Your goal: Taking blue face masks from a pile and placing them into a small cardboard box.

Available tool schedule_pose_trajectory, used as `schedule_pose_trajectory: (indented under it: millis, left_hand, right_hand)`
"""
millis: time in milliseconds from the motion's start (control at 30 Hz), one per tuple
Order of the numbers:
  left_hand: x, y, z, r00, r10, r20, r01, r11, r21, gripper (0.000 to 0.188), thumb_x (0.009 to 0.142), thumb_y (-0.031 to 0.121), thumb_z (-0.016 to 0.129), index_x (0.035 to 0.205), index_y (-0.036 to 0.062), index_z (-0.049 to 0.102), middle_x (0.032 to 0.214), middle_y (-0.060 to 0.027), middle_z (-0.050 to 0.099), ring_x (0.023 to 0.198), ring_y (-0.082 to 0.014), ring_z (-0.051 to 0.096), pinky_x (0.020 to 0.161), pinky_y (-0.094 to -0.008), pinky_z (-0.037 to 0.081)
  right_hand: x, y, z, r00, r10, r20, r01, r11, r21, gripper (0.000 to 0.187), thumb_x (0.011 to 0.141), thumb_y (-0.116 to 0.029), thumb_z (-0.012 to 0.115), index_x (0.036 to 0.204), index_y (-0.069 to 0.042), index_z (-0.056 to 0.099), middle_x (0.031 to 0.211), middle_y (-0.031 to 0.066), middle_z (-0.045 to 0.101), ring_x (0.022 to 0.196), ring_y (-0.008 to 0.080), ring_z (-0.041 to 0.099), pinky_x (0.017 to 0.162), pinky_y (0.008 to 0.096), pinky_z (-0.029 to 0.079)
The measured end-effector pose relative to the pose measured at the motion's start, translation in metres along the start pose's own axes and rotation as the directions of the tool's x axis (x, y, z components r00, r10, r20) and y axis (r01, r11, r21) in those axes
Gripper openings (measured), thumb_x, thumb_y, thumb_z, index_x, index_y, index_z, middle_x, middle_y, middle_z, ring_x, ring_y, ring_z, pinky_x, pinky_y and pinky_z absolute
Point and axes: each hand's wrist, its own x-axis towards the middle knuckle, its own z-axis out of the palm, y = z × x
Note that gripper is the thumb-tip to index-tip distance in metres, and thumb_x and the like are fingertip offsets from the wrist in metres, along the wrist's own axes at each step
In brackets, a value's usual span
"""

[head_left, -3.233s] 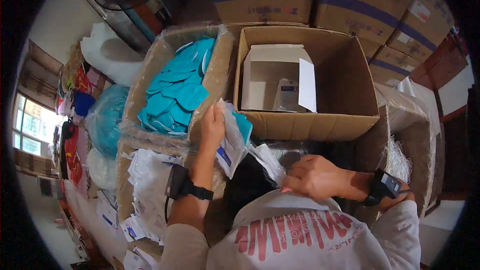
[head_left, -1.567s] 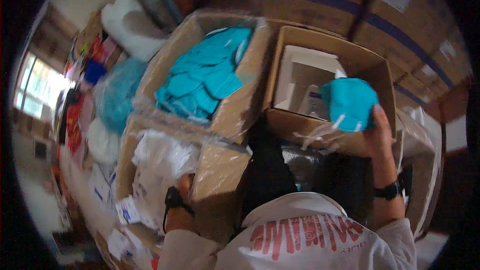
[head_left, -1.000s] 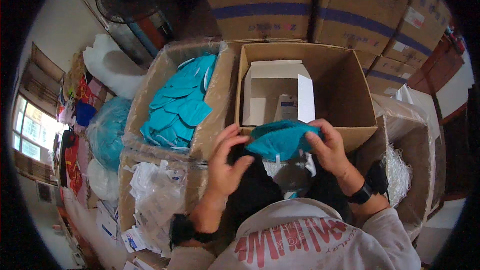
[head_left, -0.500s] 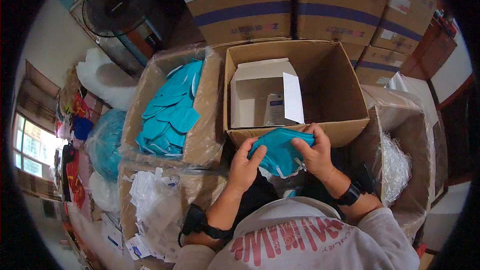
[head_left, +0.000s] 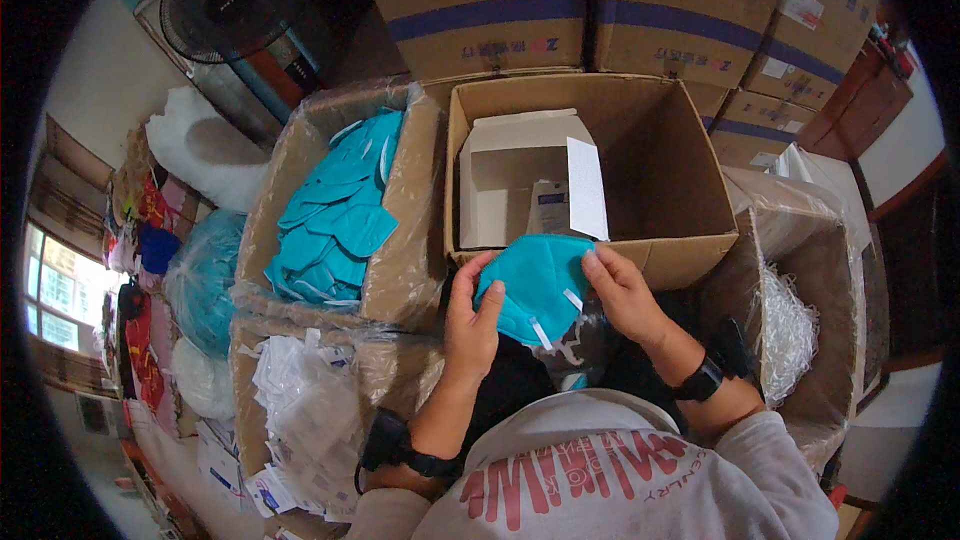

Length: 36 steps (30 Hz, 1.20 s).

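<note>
Between my two hands is a teal face mask (head_left: 535, 290), spread out flat in front of the open carton. My left hand (head_left: 472, 320) pinches its left edge with the thumb on top. At the mask's upper right edge, my right hand (head_left: 628, 302) grips with thumb and fingers. Two short white tabs show on the mask's lower right side. Just beyond it, a white inner box (head_left: 510, 175) lies open inside the brown carton (head_left: 660, 175), with a small printed packet (head_left: 549, 207) in it. A lined carton (head_left: 413, 190) on the left holds a pile of teal masks (head_left: 340, 210).
Below the mask pile, another carton holds white printed plastic bags (head_left: 305, 390). At right, a lined box (head_left: 835, 330) contains a bundle of white elastic strands (head_left: 788, 340). Tall sealed cartons (head_left: 485, 10) stack up behind. A black fan (head_left: 230, 5) stands at the far left.
The mask has turned from a folded, tilted pose to lying flatter with its broad face up. Its tabs have shifted, and my right hand has opened somewhat around its edge.
</note>
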Motion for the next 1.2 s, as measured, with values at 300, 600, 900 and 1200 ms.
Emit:
schedule_pose_trajectory:
  millis: [300,600,900,1200]
  left_hand:
    - [0.019,0.043,-0.007,0.911,0.386,0.146,-0.387,0.675,0.629,0.027,0.081,0.012,0.053,0.106,0.0039,0.051,0.103,-0.0127,0.053,0.098,-0.0254,0.05,0.088,-0.0348,0.037]
    - [0.039,0.063,0.036,0.869,-0.043,0.492,-0.417,0.473,0.776,0.026,0.084,0.027,0.047,0.087,0.004,0.058,0.085,-0.0113,0.06,0.078,-0.0312,0.056,0.066,-0.0378,0.044]
    - [0.056,0.064,-0.014,0.969,0.222,0.107,-0.241,0.758,0.606,0.028,0.086,0.026,0.047,0.076,0.0029,0.057,0.064,-0.0102,0.057,0.058,-0.0232,0.055,0.053,-0.0334,0.04]
    - [0.054,0.069,-0.058,0.975,0.209,0.081,-0.212,0.743,0.634,0.03,0.088,0.023,0.047,0.072,-0.0002,0.056,0.055,-0.0028,0.047,0.052,-0.0063,0.038,0.046,-0.024,0.03]
  right_hand:
    - [0.005,0.009,0.007,0.986,-0.064,0.153,0.095,0.974,-0.206,0.028,0.089,-0.02,0.046,0.108,0.001,0.05,0.088,0.0092,0.059,0.081,0.0109,0.053,0.073,0.0271,0.044]
    - [-0.003,-0.008,0.015,0.943,0.103,0.317,-0.038,0.978,-0.205,0.025,0.088,-0.022,0.049,0.1,0.0,0.05,0.074,0.0049,0.055,0.07,0.011,0.05,0.066,0.0277,0.044]
    - [-0.012,0.003,-0.014,0.706,0.316,0.634,-0.316,0.941,-0.118,0.028,0.091,-0.028,0.043,0.102,-0.004,0.052,0.077,-0.0029,0.049,0.07,0.0043,0.044,0.065,0.0188,0.039]
    - [-0.007,-0.001,-0.038,0.838,0.368,0.404,-0.394,0.919,-0.021,0.029,0.09,-0.032,0.043,0.091,-0.006,0.056,0.089,0.0012,0.057,0.079,0.0072,0.052,0.065,0.0207,0.044]
